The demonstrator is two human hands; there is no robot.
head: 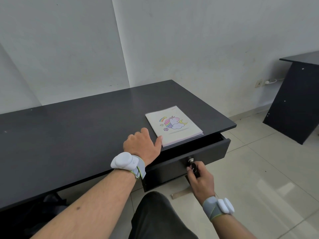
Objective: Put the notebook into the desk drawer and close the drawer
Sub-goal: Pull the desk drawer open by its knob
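Note:
A pale notebook (174, 126) with a unicorn drawing lies flat on the black desk (77, 128), near its right front corner. Below it the desk drawer (207, 152) is pulled out a little, and its inside is dark. My left hand (142, 146) rests on the desk top just left of the notebook, fingers curled under and the thumb touching the notebook's near left corner. My right hand (200, 178) is pinched on the black key (194, 167) that sits in the lock on the drawer front.
A second black desk (293, 100) stands at the right by the wall, with a socket and white cable beside it. Pale floor tiles lie to the right of the drawer. My dark-trousered knee (155, 216) is just below the drawer front. White walls stand behind the desk.

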